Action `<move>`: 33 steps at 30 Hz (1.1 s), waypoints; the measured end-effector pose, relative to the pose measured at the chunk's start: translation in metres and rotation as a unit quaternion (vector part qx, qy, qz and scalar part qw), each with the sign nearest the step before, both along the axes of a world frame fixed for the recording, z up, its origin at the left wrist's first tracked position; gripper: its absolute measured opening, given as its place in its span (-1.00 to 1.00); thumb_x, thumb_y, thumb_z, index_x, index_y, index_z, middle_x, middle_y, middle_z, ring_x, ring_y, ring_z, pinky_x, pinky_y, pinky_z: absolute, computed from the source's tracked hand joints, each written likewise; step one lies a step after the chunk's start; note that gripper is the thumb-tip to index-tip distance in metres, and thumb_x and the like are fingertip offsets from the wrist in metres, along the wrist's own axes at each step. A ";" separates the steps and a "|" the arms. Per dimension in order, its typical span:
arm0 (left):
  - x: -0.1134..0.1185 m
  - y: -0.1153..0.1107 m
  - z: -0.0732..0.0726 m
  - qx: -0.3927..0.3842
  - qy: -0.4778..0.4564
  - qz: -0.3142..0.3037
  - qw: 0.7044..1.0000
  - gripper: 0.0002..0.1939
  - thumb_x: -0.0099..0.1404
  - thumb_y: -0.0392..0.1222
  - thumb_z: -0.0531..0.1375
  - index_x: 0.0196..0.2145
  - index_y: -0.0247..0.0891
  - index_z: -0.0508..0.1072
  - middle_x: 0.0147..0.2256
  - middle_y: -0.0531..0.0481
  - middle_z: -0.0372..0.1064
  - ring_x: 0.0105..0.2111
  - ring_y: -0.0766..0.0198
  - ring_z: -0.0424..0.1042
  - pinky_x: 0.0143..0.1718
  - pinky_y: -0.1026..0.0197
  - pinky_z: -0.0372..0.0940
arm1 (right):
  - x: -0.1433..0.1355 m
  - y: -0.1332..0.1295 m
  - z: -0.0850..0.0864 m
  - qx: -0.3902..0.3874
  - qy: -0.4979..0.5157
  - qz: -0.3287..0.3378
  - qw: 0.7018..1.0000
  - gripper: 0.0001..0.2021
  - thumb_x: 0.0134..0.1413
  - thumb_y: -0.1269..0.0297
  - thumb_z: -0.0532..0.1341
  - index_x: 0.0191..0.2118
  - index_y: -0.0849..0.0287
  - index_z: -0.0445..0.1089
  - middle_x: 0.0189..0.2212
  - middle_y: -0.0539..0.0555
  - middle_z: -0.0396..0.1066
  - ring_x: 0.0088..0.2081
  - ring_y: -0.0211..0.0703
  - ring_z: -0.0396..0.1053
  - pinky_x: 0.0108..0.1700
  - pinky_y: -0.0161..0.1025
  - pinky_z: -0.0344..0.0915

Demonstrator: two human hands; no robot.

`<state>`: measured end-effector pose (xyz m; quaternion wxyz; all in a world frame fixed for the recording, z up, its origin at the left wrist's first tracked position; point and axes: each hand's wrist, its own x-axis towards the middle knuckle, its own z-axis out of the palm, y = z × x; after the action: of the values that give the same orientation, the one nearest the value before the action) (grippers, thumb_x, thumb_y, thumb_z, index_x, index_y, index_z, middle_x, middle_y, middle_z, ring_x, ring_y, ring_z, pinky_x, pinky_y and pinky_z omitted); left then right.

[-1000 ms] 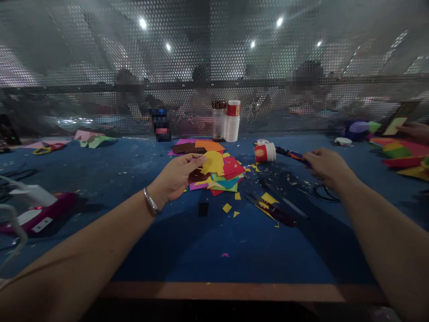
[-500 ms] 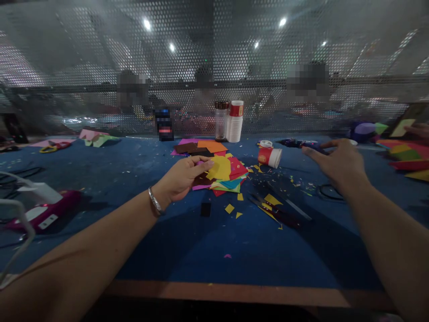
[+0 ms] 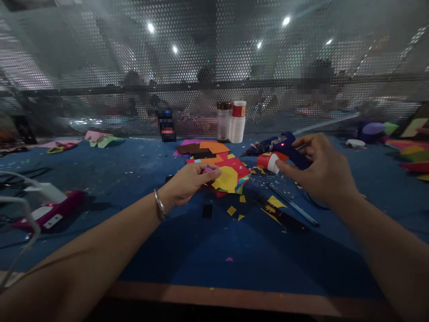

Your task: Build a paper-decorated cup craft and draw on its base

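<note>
In the middle of the frame, left hand: fingers closed in a pinch, thumb on top, on the left edge of a yellow paper piece.
Yellow paper piece: centre of the frame, over the paper pile; its face is turned to the camera, and its roundish outline gives no clear long axis.
Right of centre, right hand: fingers curled on the handle of a blue glue gun; the thumb reaches out to the left, apart from the gun's body, and overlaps the view of the red-and-white cup. Whether the thumb touches the cup, I cannot tell.
Glue gun: right of centre, red light lit; nozzle points left and slightly down in the frame, towards the paper pile. Its long axis runs from there up to the right, in line with a clear rod at the rear.
Red-and-white cup: on its side just below the gun, mouth to the right.
Lower right of centre: a second clear rod slants down to the right, beside a blurred dark-handled tool.
Upper middle: a lidded jar stands upright beside a cup stack on the blue table.
</note>
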<state>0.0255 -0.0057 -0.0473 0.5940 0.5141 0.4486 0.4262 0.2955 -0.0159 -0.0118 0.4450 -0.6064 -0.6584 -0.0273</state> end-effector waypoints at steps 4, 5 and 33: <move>0.000 -0.001 0.001 0.008 0.003 -0.007 1.000 -0.74 0.06 -0.12 0.46 -0.35 -0.31 0.58 -0.36 0.00 0.49 -0.36 0.34 0.41 -0.34 0.29 0.32 | -0.009 -0.007 -0.002 -0.005 0.002 0.034 0.999 -0.56 -0.30 -0.03 0.32 -0.27 0.04 0.24 -0.41 0.04 0.43 -0.35 0.02 0.45 -0.24 -0.04 0.38; 0.000 -0.001 0.000 0.007 0.002 -0.006 1.000 -0.74 0.05 -0.12 0.46 -0.35 -0.31 0.58 -0.38 0.01 0.48 -0.37 0.35 0.40 -0.34 0.29 0.32 | -0.010 -0.008 -0.002 -0.005 0.002 0.041 0.999 -0.56 -0.29 -0.03 0.32 -0.27 0.04 0.23 -0.41 0.04 0.43 -0.35 0.02 0.46 -0.25 -0.04 0.39; 0.003 -0.007 0.005 0.000 0.026 -0.046 0.999 -0.61 -0.07 -0.02 0.51 -0.36 -0.33 0.60 -0.32 -0.06 0.55 -0.32 0.30 0.46 -0.28 0.27 0.34 | -0.011 -0.011 -0.011 0.042 -0.058 0.118 0.990 -0.68 -0.11 0.09 0.32 -0.23 0.07 0.29 -0.31 0.06 0.52 -0.32 0.01 0.54 -0.26 -0.09 0.47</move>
<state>0.0285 -0.0131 -0.0424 0.6014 0.5450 0.4398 0.3845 0.2848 -0.0272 -0.0229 0.4316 -0.5027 -0.7481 -0.0373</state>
